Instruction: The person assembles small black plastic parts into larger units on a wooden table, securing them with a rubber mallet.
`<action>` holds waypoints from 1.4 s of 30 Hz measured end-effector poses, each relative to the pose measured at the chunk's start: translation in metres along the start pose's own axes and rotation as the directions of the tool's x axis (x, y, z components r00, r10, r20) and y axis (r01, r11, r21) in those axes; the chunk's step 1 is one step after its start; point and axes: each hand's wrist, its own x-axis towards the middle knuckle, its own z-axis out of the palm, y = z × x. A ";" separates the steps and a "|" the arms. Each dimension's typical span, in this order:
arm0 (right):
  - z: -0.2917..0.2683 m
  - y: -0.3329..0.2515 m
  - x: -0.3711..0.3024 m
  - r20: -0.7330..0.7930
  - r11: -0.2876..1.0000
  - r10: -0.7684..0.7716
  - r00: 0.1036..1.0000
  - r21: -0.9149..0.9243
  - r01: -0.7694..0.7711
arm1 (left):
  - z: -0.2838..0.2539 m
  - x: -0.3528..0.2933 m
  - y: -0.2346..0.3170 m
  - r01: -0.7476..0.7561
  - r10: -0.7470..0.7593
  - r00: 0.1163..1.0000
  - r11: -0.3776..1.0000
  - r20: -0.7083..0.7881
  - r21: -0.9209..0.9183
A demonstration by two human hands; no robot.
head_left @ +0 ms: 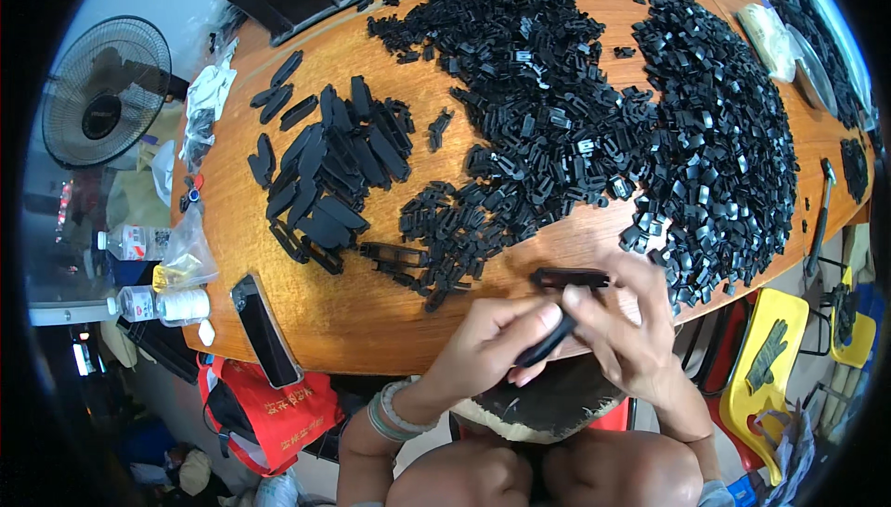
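Note:
Both hands meet at the near edge of a round wooden table [390,312]. My left hand [487,344] grips one end of a long black plastic piece [548,342] that slants between the two hands. My right hand [626,326] presses its thumb on the same piece, and its fingers hold a flat black frame part [568,277] just above. A small heap of black clips [455,228] lies right beyond the hands. Bracelets circle my left wrist.
Large piles of small black plastic parts [715,136] cover the table's far and right side. Longer black covers [325,173] lie at the left. A phone [264,331] rests near the left front edge. A fan [102,89], bottles and a yellow stool [766,368] surround the table.

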 end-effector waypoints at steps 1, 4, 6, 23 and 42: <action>-0.002 -0.001 0.000 0.068 0.997 -0.067 0.995 0.031 0.065 | -0.005 -0.002 0.008 0.050 -0.056 0.997 0.993 0.056 0.104; -0.015 -0.010 -0.002 0.204 0.999 -0.046 0.978 0.026 0.041 | -0.025 -0.003 0.012 -0.339 0.406 0.909 0.586 0.096 0.736; -0.024 -0.010 -0.008 0.318 0.999 0.028 0.948 0.016 -0.035 | -0.061 0.002 0.023 -0.385 0.701 0.712 0.355 0.030 0.852; -0.021 0.038 -0.001 0.033 0.916 0.334 0.942 -0.245 -0.316 | -0.128 0.071 0.085 0.486 0.805 0.483 0.081 -0.345 0.870; -0.007 0.038 0.007 -0.219 0.971 0.203 0.954 -0.084 -0.225 | -0.002 0.020 -0.004 -0.346 0.300 0.934 0.897 -0.195 -0.274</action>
